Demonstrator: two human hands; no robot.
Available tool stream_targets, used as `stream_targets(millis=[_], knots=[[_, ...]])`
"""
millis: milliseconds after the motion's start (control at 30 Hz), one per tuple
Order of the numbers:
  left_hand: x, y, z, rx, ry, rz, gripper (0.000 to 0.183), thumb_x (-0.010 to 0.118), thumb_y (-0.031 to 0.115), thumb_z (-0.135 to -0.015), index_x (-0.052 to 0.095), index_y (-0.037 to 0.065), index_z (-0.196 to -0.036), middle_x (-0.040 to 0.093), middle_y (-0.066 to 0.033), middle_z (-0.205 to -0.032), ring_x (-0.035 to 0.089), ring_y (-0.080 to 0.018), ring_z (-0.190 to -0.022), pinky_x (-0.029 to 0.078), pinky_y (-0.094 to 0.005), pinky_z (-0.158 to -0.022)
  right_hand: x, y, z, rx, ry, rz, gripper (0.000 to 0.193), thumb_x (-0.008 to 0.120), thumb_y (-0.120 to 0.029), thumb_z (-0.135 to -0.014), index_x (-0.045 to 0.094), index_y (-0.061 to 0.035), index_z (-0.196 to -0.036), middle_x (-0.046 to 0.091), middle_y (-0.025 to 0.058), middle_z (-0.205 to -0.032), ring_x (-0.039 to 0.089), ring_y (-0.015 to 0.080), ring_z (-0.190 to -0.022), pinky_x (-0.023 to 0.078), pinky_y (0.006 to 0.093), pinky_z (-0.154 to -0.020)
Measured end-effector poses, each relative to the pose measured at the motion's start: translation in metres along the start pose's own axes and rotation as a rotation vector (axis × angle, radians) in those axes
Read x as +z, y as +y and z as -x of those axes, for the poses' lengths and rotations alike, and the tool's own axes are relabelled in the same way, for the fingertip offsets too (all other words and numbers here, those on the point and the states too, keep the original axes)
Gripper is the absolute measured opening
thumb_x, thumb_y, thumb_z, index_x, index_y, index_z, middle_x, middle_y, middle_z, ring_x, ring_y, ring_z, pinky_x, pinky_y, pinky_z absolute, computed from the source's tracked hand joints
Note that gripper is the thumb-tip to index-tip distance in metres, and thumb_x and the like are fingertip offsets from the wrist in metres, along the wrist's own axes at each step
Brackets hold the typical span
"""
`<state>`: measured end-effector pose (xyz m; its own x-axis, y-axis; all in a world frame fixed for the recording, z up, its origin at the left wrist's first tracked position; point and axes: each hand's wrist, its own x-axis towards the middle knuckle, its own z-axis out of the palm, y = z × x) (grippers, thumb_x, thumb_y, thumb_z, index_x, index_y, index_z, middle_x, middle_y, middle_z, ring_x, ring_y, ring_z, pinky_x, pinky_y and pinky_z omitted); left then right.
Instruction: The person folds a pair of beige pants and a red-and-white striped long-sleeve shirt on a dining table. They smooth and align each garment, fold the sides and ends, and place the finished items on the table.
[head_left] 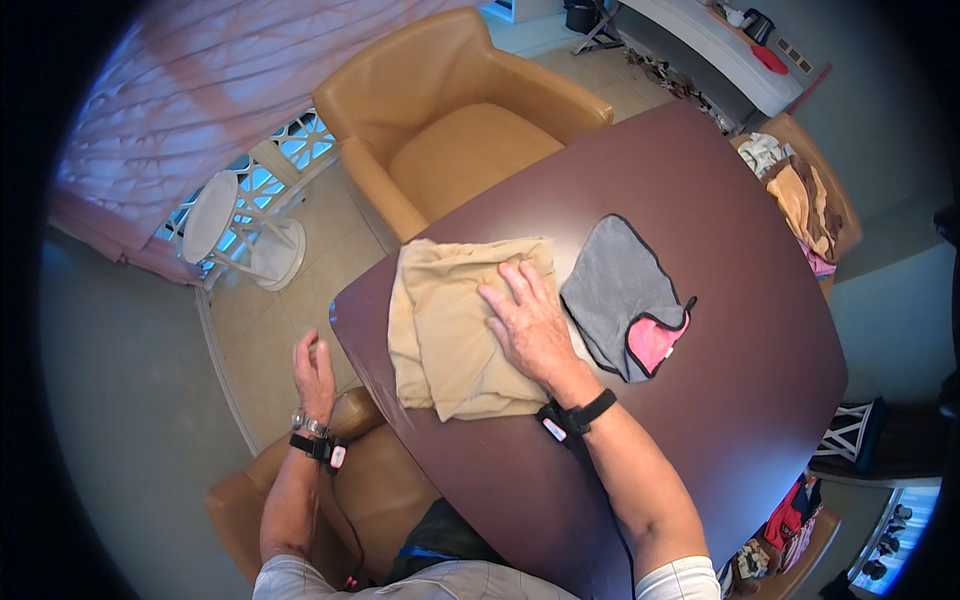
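A beige folded cloth [445, 345], perhaps a garment, lies in layers on the left part of the brown table [720, 300]. My right hand [535, 330] rests on its right side, palm down with the fingers spread. Just right of that hand is a grey cleaning cloth [615, 285] with black edging, one corner turned over to show a pink underside. Away from the cloth, past the table's left edge, my left hand [316, 378] hangs in the air, fingers loosely bent and nothing in them.
A tan armchair [470, 150] stands beyond the table, another tan chair [380, 490] at its near left. Chairs on the right hold piled clothes [800, 195] and more clothes [785, 520]. A white stool [215, 215] is by the pink curtain [200, 100].
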<state>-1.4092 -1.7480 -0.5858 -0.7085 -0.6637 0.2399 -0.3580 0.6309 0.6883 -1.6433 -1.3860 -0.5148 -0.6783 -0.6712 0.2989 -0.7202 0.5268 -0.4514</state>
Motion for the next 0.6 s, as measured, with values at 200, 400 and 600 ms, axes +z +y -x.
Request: stream_targets(millis=[200, 400, 600], knots=[[-0.002, -0.062, 0.075, -0.103, -0.423, -0.272, 0.057, 0.075, 0.034, -0.103, 0.063, 0.001, -0.148, 0.072, -0.0186, -0.129, 0.066, -0.0368, -0.121, 0.052, -0.0512, -0.106, 0.009, 0.004, -0.032, 0.082, 0.029, 0.013, 0.052, 0.083, -0.02, -0.095, 0.07, -0.0152, -0.146, 0.053, 0.0205, -0.163, 0.043, 0.0474, -0.155, 0.039, 0.0572, -0.127], [0.006, -0.046, 0.083, 0.156, -0.821, -0.724, 0.069, 0.083, 0.036, -0.092, 0.064, 0.01, -0.152, 0.06, -0.016, -0.156, 0.042, -0.0425, -0.156, 0.031, -0.0727, -0.124, 0.014, 0.018, -0.04, 0.093, 0.048, 0.054, 0.054, 0.084, -0.02, -0.094, 0.069, -0.015, -0.146, 0.052, 0.0213, -0.163, 0.043, 0.0496, -0.154, 0.04, 0.0592, -0.128], [-0.019, -0.137, 0.101, 0.179, -0.913, -0.914, 0.059, 0.074, 0.026, -0.096, 0.063, 0.019, -0.154, 0.043, -0.0132, -0.173, 0.032, -0.0455, -0.163, 0.025, -0.0766, -0.128, -0.033, 0.0, -0.031, 0.023, 0.112, -0.043, 0.05, 0.084, -0.02, -0.096, 0.069, -0.0085, -0.142, 0.053, 0.0211, -0.162, 0.045, 0.0492, -0.153, 0.043, 0.0593, -0.123]])
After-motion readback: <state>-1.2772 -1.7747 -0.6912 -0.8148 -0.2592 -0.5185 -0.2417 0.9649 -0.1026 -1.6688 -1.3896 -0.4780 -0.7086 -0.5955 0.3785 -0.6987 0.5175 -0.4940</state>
